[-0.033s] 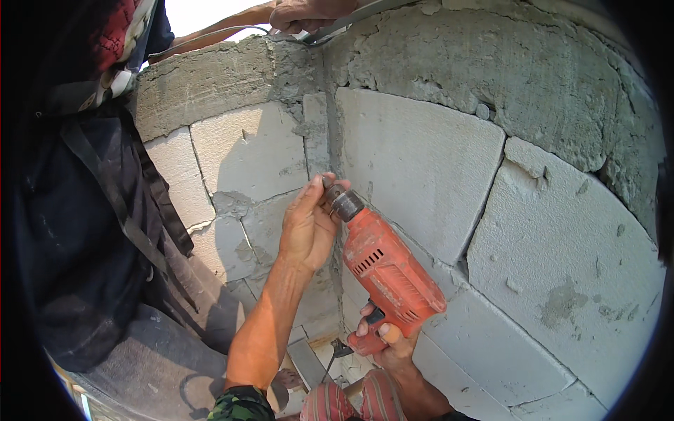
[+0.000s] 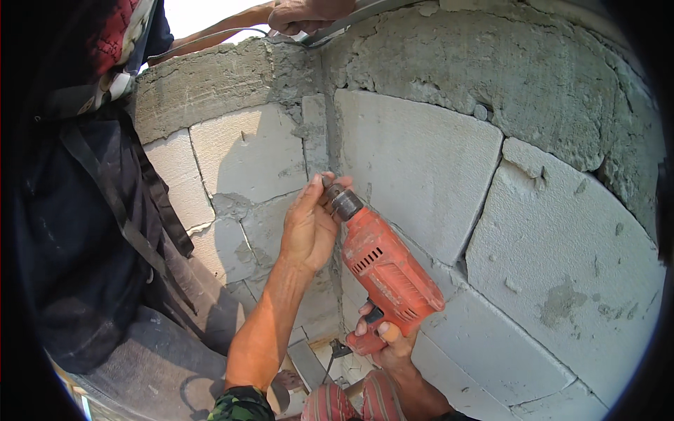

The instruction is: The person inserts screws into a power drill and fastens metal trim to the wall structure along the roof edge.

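Observation:
A worn red power drill (image 2: 393,270) slants across the middle of the head view, its nose up and to the left. My right hand (image 2: 394,351) is closed around its handle, fingers by the dark trigger (image 2: 374,314). At the front end, my left hand (image 2: 309,228) has its thumb and fingers closed about the tip of the dark metal chuck (image 2: 344,203). A small dark piece (image 2: 326,182) shows between those fingertips; I cannot tell whether it is a bit. The left palm is turned toward the drill.
Pale block walls (image 2: 421,161) meet in a corner, under a rough grey concrete band (image 2: 477,63). Another person in dark clothes (image 2: 77,231) stands close on my left. That person's hand (image 2: 309,14) rests by a metal strip (image 2: 365,15) atop the wall. A dark cable plug (image 2: 340,349) hangs below.

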Motion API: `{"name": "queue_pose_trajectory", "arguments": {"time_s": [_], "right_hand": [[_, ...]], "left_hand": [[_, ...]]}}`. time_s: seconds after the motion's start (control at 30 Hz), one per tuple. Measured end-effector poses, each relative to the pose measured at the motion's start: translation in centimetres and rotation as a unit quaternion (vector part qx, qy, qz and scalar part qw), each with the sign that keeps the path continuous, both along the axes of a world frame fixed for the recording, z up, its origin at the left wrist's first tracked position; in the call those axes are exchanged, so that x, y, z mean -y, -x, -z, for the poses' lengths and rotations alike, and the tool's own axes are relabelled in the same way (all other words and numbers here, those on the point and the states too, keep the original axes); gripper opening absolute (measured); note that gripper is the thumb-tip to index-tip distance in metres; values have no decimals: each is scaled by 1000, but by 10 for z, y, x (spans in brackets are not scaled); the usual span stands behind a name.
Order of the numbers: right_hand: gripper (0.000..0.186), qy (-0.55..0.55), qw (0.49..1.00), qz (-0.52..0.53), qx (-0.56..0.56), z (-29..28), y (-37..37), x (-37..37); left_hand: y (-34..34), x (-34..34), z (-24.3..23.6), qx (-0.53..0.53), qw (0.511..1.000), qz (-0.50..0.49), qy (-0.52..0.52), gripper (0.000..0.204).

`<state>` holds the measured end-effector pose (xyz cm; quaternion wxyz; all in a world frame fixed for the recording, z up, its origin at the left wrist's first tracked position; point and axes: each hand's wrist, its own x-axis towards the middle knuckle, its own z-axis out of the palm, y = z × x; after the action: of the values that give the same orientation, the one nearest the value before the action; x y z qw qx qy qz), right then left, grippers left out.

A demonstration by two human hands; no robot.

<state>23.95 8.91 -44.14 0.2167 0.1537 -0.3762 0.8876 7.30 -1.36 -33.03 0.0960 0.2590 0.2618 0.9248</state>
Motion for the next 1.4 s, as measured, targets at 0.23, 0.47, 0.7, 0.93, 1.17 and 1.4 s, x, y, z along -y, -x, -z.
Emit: {"name": "queue_pose_trajectory", "arguments": {"time_s": [0.23, 0.47, 0.7, 0.93, 1.17, 1.4], "right_hand": [[52, -2, 1000, 5, -30, -3, 15, 1], [50, 77, 993, -76, -55, -34, 20, 8], [51, 155, 968, -173, -95, -69, 34, 22], [49, 196, 945, -240, -104, -82, 63, 19], [48, 225, 923, -287, -124, -94, 82, 25], [47, 262, 898, -328, -134, -108, 89, 31]], "left_hand": [[-20, -17, -31, 8, 996, 89, -19, 29], [-24, -29, -83, -94, 993, 52, 42, 33], [-12, -30, -122, -140, 985, 36, 98, 36], [0, -34, -143, -145, 982, 31, 120, 39], [1, -29, -163, -181, 966, -21, 183, 46], [9, -25, -181, -204, 948, -107, 222, 47]]}}
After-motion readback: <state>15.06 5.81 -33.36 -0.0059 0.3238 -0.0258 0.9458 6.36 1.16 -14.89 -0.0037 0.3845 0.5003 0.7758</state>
